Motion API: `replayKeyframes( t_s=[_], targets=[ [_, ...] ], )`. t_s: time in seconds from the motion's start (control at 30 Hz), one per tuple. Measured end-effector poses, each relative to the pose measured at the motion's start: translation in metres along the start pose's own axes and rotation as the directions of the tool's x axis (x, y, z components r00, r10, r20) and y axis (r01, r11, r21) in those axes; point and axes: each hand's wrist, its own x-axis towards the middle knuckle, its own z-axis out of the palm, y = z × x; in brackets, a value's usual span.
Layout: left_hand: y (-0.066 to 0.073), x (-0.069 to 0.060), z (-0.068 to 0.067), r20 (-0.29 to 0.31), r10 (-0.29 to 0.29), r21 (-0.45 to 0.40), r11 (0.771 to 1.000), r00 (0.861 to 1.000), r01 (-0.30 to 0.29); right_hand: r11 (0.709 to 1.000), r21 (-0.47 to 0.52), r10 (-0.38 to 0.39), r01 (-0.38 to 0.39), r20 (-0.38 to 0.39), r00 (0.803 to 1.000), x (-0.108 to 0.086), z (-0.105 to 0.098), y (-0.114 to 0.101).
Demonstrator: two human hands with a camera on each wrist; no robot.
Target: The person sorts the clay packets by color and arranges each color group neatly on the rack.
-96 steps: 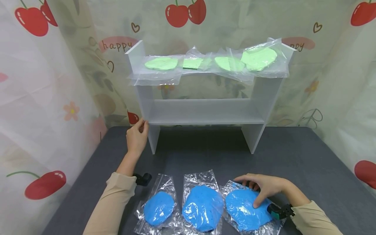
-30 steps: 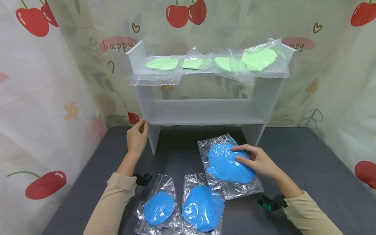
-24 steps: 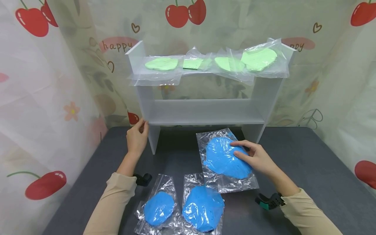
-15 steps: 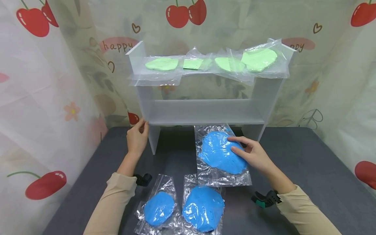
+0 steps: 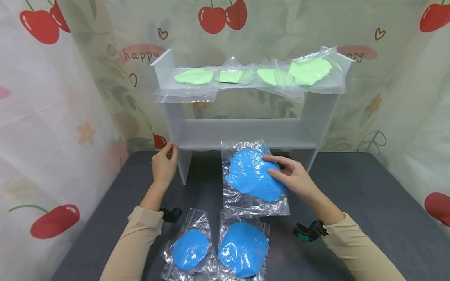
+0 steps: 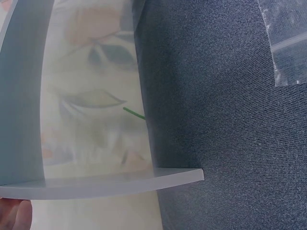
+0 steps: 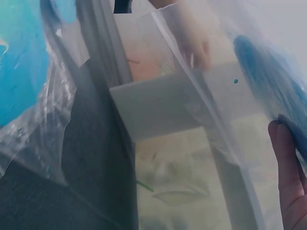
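In the head view my right hand (image 5: 297, 177) pinches a clear zip bag of flattened blue clay (image 5: 251, 173) by its right side. The bag is held above the table, its top edge overlapping the front edge of the lower shelf board. The right wrist view shows a finger (image 7: 288, 175) against this bag. My left hand (image 5: 164, 164) grips the left side panel of the white two-tier shelf (image 5: 246, 134) at lower-board height; its fingertips are partly hidden behind the panel. Two more bags of blue clay, a smaller one (image 5: 190, 249) and a larger one (image 5: 243, 249), lie side by side nearer me.
Several clear bags of pale green clay (image 5: 194, 76) lie along the upper board, some overhanging its front. The dark table (image 5: 351, 203) extends on both sides of the shelf. A patterned curtain (image 5: 267, 23) hangs behind, with a thin cable loop (image 5: 376, 140) at right.
My right hand took the rightmost blue clay bag from the table and carried it forward and left, up to the lower board's front. My left hand stayed on the shelf's side.
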Motion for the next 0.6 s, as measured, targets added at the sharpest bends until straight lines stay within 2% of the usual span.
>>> replayKeyframes(
  t_s=[0.23, 0.6],
  targets=[
    [0.0, 0.0, 0.0, 0.001, -0.005, 0.006, 1.0, 1.0, 0.005, 0.999, 0.04, -0.004, 0.004, 0.005, 1.0, 0.01, 0.009, -0.012],
    [-0.001, 0.0, 0.001, -0.023, 0.024, 0.002, 1.0, 0.999, -0.024, 0.993, 0.106, -0.062, 0.061, 0.004, 0.998, 0.026, 0.024, -0.029]
  ],
)
